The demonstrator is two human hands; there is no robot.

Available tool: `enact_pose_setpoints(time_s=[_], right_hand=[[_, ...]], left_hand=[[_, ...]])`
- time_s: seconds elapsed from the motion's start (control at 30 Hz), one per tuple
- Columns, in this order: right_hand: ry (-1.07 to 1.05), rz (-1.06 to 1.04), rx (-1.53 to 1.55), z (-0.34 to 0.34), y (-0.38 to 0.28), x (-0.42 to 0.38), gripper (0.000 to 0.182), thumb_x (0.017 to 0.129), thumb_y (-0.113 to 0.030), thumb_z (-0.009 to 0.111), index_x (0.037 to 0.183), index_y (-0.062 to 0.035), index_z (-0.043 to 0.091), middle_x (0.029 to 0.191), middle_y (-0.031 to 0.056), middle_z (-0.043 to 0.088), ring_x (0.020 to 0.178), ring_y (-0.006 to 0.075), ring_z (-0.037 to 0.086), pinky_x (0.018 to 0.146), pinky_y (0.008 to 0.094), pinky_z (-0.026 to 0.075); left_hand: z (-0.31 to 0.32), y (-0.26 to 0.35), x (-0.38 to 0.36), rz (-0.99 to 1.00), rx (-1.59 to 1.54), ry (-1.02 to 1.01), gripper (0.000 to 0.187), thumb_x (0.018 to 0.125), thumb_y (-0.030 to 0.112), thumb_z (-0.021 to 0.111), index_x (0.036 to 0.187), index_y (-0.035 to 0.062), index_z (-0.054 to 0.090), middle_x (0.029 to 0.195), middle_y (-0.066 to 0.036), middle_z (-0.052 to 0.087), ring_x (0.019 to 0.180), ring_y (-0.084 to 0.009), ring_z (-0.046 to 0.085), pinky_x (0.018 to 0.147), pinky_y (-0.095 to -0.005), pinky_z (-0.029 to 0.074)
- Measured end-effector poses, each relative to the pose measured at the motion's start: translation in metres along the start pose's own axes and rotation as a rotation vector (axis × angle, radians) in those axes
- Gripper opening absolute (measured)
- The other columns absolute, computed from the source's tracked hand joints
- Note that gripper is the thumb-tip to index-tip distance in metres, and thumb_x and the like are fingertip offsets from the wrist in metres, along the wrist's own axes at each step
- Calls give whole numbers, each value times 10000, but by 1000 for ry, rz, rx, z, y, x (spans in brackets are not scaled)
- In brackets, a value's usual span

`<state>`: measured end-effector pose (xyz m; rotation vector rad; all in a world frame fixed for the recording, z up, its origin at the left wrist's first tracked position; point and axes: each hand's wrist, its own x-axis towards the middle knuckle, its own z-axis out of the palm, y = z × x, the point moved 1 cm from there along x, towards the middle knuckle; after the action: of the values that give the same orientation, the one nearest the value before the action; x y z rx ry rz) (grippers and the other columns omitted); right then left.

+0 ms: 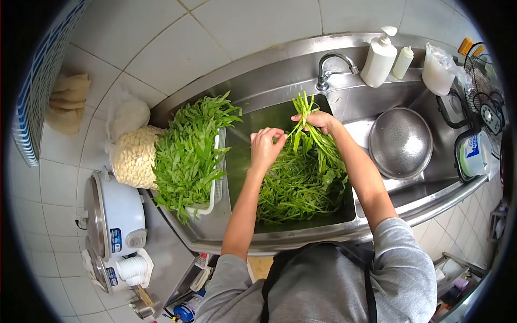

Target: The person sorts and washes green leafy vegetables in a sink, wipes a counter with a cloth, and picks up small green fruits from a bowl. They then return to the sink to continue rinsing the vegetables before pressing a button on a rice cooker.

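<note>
My right hand (319, 121) is closed round a bunch of long-stemmed leafy greens (304, 110), which look like water spinach. Stems poke up above the fist and leaves hang below it. Just left of the bunch, my left hand (266, 146) pinches a thin green piece at its fingertips, close to the stems. Beneath both hands, a heap of the same greens (301, 188) lies in the left basin of the steel sink (245, 156). On the sink's left side, a white basket (218, 185) is piled high with leafy greens (191, 156).
An upturned steel bowl (401, 142) sits in the right basin. Behind are a faucet (336, 62), a white pump bottle (379, 59) and a small squeeze bottle (403, 63). A bag of pale pieces (134, 159) and a rice cooker (121, 210) stand left. A black rack (458, 113) edges the right.
</note>
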<state>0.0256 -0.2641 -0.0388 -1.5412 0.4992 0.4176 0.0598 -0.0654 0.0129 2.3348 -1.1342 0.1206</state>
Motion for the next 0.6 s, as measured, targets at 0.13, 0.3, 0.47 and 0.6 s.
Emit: enact_pose_setpoints(time_s=[0.13,0.3,0.47,0.6], right_hand=[[29,22,-73,19,-43,-59,598,612,-704,602,516,-128,477,568,16,494,560,122,444,504,276,339],[12,-132,1,3,-7,-11,572,715,-627,584,833,-69,539,600,14,506,563,106,449,529,277,370],[88,-191,133,10,-7,-12,474,622,-458,765,736,-38,577,622,36,515,565,127,470,521,302,387],[82,-173,117,17,-7,-12,459,612,-443,774,680,-39,567,634,41,529,578,128,479,534,297,404]], left_hand=[[6,0,9,-153,-265,-234,154,774,170,626,861,50,667,729,-87,641,661,-165,598,668,-302,439],[0,-28,6,-377,-589,-509,180,804,133,591,871,-28,639,704,-31,629,643,-75,560,625,-211,435],[2,-25,5,-419,-696,-604,151,812,104,544,872,-6,629,702,-32,621,666,-70,557,658,-201,421],[19,-37,1,-376,-737,-512,149,812,108,519,821,-7,612,679,-28,611,609,-69,547,579,-220,417]])
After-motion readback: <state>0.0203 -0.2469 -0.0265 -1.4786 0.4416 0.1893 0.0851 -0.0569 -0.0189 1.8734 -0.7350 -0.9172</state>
